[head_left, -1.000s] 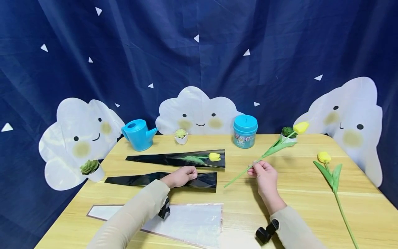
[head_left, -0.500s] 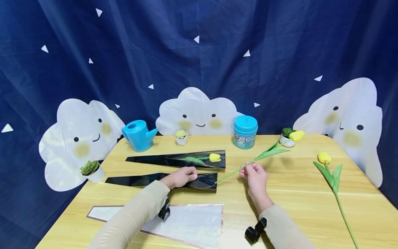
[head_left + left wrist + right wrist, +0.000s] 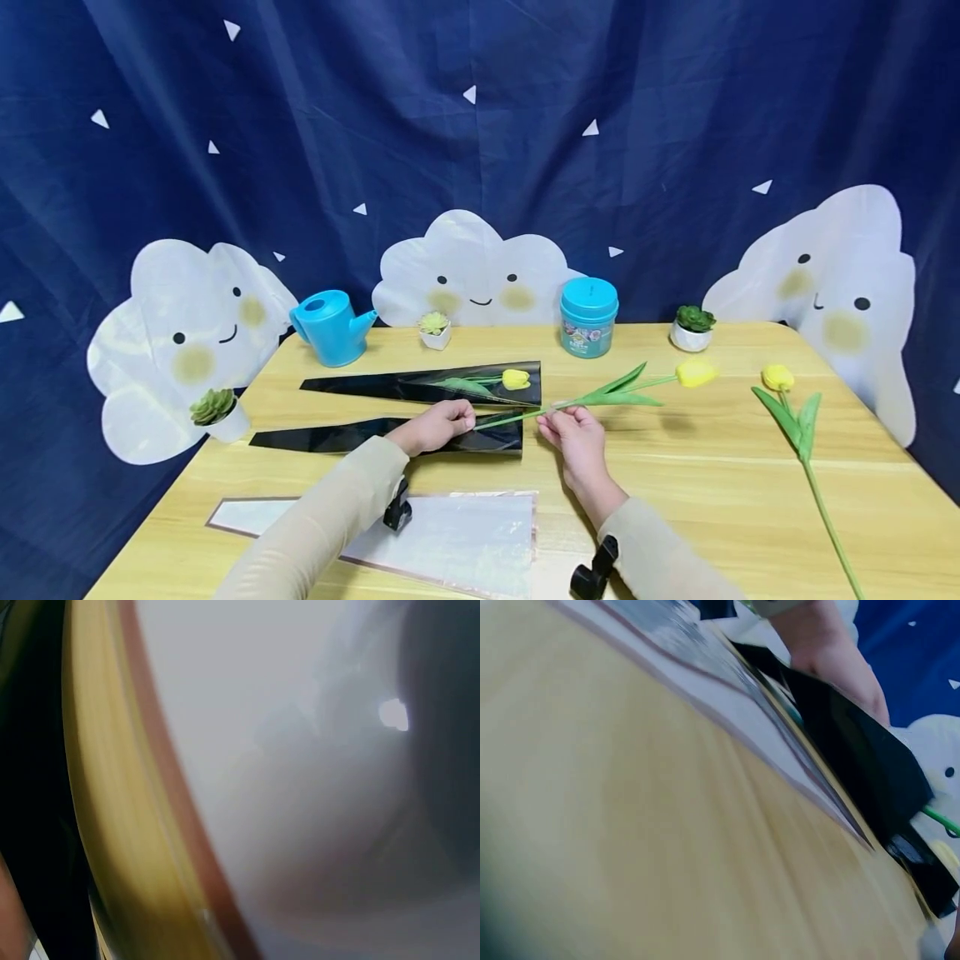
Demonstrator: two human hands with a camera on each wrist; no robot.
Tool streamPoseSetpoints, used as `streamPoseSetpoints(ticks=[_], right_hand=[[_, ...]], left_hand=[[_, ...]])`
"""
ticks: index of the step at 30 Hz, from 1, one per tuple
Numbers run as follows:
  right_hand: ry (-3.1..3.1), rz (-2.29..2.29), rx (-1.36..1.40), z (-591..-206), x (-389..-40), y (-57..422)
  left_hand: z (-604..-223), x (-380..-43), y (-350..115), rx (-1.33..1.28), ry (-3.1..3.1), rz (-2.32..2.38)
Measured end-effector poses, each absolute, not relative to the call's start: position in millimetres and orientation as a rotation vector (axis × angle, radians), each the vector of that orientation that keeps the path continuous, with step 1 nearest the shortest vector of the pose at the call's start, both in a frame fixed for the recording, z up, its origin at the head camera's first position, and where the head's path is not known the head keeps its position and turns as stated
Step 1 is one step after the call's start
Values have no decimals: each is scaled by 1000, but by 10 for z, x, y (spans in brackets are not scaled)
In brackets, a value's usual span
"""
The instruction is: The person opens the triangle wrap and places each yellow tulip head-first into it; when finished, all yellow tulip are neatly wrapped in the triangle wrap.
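Observation:
In the head view my left hand (image 3: 435, 427) pinches the upper film of a black flower sleeve (image 3: 333, 437) near its wide right end. My right hand (image 3: 576, 440) pinches the green stem of a yellow tulip (image 3: 696, 372) just below its leaves. The bloom points right, and the stem's lower end lies at the sleeve's wide mouth, close to my left fingertips. Whether the tip is under the film cannot be told. In the right wrist view the black sleeve (image 3: 855, 750) stands raised at its mouth, with the stem (image 3: 941, 819) at its edge. The left wrist view is mostly blurred.
Behind lies another black sleeve (image 3: 360, 385) holding a yellow tulip (image 3: 515, 380). A pale bordered sleeve (image 3: 465, 533) lies in front, partly under my left forearm. A loose tulip (image 3: 806, 442) is at right. A watering can (image 3: 333, 329), blue tub (image 3: 588, 318) and small potted plants (image 3: 692, 329) stand around.
My right hand has moved left with the tulip and lowered its bloom, bringing the stem end over to the sleeve's mouth. The left hand has kept its hold on the sleeve.

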State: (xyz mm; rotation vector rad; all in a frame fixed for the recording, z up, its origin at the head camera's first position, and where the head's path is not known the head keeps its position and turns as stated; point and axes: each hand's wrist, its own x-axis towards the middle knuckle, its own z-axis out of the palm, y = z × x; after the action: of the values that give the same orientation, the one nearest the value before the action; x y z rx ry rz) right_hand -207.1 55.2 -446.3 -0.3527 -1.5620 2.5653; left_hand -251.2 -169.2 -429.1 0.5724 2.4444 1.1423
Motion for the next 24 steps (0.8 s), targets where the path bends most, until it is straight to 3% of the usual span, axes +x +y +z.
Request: streamPoseSetpoints(ticks=[12, 24], right_hand=[[-1696, 2589, -341, -4458, -1990, 328], [-1882, 2579, -364, -4438, -1818, 494]], left_hand=[[-4386, -2533, -1597, 531, 2512, 1236], [-4384, -2476, -1576, 538, 2518, 1213]])
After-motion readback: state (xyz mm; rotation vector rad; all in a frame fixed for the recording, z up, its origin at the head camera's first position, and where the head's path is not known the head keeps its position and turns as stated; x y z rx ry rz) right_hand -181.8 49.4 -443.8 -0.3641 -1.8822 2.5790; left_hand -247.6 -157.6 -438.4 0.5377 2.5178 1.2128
